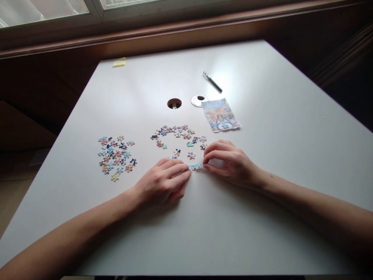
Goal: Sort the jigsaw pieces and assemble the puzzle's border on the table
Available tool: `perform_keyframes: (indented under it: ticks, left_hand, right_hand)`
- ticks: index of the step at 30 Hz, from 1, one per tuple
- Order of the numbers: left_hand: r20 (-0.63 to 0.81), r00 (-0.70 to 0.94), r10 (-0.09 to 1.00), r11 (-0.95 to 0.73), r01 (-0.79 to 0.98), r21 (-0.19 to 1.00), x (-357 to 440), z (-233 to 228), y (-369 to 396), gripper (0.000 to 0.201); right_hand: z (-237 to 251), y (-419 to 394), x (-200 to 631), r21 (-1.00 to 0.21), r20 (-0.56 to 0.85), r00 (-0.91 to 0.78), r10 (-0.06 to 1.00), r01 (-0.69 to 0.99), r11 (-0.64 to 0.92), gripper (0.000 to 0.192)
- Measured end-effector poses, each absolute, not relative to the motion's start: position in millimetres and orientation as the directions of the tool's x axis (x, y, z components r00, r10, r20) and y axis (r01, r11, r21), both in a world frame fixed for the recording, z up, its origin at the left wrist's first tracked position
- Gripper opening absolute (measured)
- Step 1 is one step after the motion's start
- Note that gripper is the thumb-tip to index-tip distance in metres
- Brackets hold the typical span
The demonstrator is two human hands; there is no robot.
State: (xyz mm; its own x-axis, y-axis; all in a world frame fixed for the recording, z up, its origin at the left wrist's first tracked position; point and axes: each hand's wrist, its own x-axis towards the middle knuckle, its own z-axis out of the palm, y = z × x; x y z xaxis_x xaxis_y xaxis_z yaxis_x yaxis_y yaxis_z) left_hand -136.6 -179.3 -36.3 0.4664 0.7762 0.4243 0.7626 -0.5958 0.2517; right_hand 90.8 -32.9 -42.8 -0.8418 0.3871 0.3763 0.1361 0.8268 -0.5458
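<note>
Between my two hands lies a short strip of joined light-blue jigsaw pieces (196,167) on the white table. My left hand (164,179) has its fingers closed at the strip's left end. At the other end, my right hand (229,161) pinches the strip between thumb and fingertips. Just beyond my hands, loose jigsaw pieces (175,131) spread in a rough arc, with a few single ones nearer my fingers. Left of my left hand is a denser pile of jigsaw pieces (116,153). My fingers hide both ends of the strip.
A printed picture sheet (221,114) lies beyond my right hand, touching a round metal cover (199,100). A round hole (174,103) opens in the table (140,93). Farther back are a black pen (212,82) and a yellow sticky strip (119,62).
</note>
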Motion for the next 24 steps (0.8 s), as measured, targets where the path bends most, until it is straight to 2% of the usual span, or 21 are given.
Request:
perform_keyframes:
  ticks: [14, 24]
  left_hand:
    - [0.326, 0.511, 0.795, -0.592, 0.771, 0.236, -137.6, -33.6, -179.1, 0.027]
    - [0.333, 0.520, 0.787, -0.601, 0.769, 0.219, -137.4, -31.5, -178.6, 0.028]
  right_hand:
    - [-42.9, -36.1, 90.1, -0.478, 0.383, -0.847, 0.369, 0.161, 0.864, 0.004]
    - [-39.2, -40.2, 91.7, -0.381, 0.428, -0.857, 0.288, 0.118, 0.917, 0.004]
